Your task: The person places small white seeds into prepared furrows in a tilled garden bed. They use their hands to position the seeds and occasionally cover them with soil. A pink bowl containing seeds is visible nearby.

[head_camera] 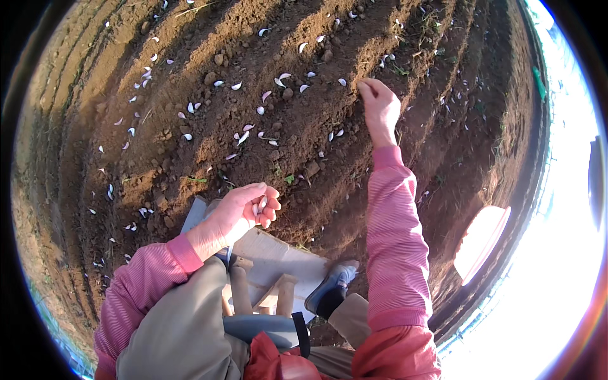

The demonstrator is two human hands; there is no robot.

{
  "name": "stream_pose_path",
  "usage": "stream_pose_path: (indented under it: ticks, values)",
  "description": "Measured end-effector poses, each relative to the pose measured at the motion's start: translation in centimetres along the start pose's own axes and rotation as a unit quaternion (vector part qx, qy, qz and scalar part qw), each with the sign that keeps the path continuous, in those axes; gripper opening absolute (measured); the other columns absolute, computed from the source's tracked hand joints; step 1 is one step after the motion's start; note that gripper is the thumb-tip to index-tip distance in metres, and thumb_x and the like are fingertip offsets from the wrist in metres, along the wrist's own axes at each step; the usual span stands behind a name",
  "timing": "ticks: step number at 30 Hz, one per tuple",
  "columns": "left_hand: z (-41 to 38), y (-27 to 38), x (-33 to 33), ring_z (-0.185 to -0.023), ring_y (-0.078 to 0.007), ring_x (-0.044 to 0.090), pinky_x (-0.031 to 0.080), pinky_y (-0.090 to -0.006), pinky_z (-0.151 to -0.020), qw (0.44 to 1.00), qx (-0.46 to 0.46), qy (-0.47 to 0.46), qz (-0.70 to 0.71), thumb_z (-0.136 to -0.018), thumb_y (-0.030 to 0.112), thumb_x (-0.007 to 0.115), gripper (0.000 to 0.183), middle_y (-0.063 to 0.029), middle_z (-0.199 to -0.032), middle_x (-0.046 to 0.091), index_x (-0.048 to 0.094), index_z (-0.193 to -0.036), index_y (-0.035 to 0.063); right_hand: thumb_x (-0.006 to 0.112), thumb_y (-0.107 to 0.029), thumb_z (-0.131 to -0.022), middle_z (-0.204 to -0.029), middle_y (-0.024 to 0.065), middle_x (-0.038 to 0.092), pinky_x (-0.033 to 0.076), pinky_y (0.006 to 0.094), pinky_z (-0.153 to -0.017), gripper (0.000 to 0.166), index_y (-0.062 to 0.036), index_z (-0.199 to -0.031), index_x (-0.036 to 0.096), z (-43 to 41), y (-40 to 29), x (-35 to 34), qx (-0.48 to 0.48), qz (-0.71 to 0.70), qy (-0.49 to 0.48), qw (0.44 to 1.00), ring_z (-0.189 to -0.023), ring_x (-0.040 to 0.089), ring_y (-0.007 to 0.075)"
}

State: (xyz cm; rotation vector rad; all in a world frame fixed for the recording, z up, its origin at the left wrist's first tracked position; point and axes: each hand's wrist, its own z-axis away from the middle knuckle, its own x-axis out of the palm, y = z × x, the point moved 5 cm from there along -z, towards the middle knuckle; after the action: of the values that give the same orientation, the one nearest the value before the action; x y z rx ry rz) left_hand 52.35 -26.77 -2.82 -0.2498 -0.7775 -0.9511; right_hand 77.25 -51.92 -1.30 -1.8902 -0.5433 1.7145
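Note:
My left hand (247,209) is palm up above the soil by my knee, its fingers curled around a few garlic cloves (259,205). Farther out to the right, my right hand (378,104) reaches down to a soil ridge with thumb and forefinger together; whether a clove is between the fingertips cannot be seen. A single garlic clove (342,82) lies just left of those fingertips. Many more loose cloves (243,138) are scattered over the furrowed brown soil (218,114), some in furrows and others on ridges.
A pink-rimmed basin (480,244) stands on the soil at the right. Below me are a low wooden stool (241,289) and a pale board (280,254), with my shoe (332,282) at the board's right edge. Clods and bits of weed dot the furrows.

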Motion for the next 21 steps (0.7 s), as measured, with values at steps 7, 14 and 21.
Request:
stream_pose_path:
  ticks: [7, 14, 21]
  values:
    - [0.3, 0.6, -0.7, -0.074, -0.0183, 0.064, 0.051, -0.0307, -0.064, 1.0, 0.008, 0.016, 0.002, -0.099, 0.029, 0.052, 0.03, -0.0118, -0.09, 0.066, 0.063, -0.103, 0.0004, 0.076, -0.022, -0.08, -0.08, 0.0069, 0.069, 0.053, 0.035, -0.068, 0.014, -0.0105, -0.088, 0.073, -0.4, -2.6, 1.9, -0.129, 0.103, -0.005, 0.986, -0.073, 0.067, 0.0249]
    - [0.0, 0.8, 0.5, -0.074, -0.0188, 0.063, 0.05, -0.0297, -0.063, 1.0, 0.005, 0.025, -0.005, -0.099, 0.029, 0.051, 0.031, -0.0105, -0.09, 0.066, 0.063, -0.101, 0.0008, 0.068, -0.014, -0.088, -0.088, 0.0034, 0.073, 0.051, 0.0243, -0.073, 0.018, -0.0039, -0.102, 0.073, 2.5, 3.7, -0.8, 0.081, -0.093, -0.123, 0.985, -0.077, 0.064, 0.0086]
    - [-0.8, 0.9, 0.1, -0.075, -0.0182, 0.063, 0.051, -0.0301, -0.063, 1.0, 0.004, 0.024, -0.012, -0.1, 0.029, 0.049, 0.032, -0.0105, -0.089, 0.065, 0.062, -0.1, 0.0005, 0.062, -0.014, -0.095, -0.099, -0.001, 0.072, 0.043, 0.0184, -0.069, 0.018, -0.0057, -0.11, 0.067, 4.5, 4.0, 0.2, 0.161, -0.307, -0.181, 0.92, -0.078, 0.056, 0.0018]
